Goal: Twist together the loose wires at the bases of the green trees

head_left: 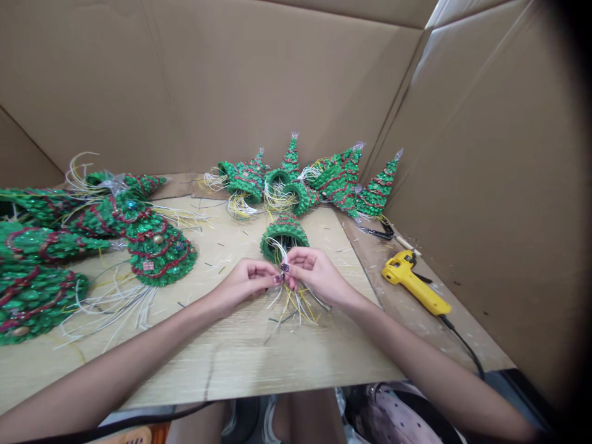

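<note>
A small green tree [285, 233] with red trim lies on its side at the middle of the board, its open base facing me. White, yellow and dark wires [300, 306] come out of that base and fan toward me. My left hand [256, 280] pinches some wires just in front of the base, thumb against forefinger. My right hand [311, 271] touches it from the right, its fingers also closed on wires of the same bundle. The fingertips of both hands meet, and they partly cover the wires there.
Several green trees [160, 246] with loose wires lie on the left, and more trees [340, 182] sit at the back. At the right are a yellow glue gun [416, 283] with a cord and dark-handled pliers [379, 232]. Cardboard walls [277, 80] enclose the board [250, 364].
</note>
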Motion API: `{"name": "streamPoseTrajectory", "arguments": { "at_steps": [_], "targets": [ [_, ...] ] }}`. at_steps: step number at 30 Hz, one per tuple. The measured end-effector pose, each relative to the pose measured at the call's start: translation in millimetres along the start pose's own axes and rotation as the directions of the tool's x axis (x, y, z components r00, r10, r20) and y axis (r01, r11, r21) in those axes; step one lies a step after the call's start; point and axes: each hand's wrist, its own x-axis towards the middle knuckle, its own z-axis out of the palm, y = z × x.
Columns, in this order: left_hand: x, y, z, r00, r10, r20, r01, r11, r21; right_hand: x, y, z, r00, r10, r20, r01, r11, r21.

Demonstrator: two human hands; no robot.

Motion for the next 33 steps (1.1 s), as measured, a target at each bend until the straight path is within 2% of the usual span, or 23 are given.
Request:
{"name": "streamPoseTrajectory", "arguments": {
  "at_steps": [7,12,17,23,27,33],
  "targets": [
    [-1,0,0.3,0.998,0.055,-0.033,-0.054,0.998,0.019,2,1,-1,1.000,-0.005,-0.018,0.004,1.000,-0.030],
    [-1,1,-0.1,0.994,0.062,-0.094,-0.064,0.998,-0.017,0,-5,-3,0.999,-0.039,0.007,0.040,0.980,-0.193],
    [-3,6,0.9,0.980,0.115,-0.163,-0.119,0.993,-0.014,-4,-12,-1,0.991,-0.127,0.048,0.134,0.874,-0.467],
    [-3,9,0.0,0.945,0.143,-0.296,-0.165,0.985,-0.051,-3,-11,-5,0.971,-0.161,0.176,0.237,0.731,-0.639],
    [-1,8,-2.1,0.935,0.147,-0.324,-0.176,0.982,-0.062,-3,-10,-5,0.966,-0.146,0.214,0.257,0.645,-0.719],
    [-1,7,-1.7,0.939,0.141,-0.314,-0.172,0.983,-0.072,-6,-16,-6,0.946,-0.197,0.257,0.324,0.586,-0.743]
  ]
}}
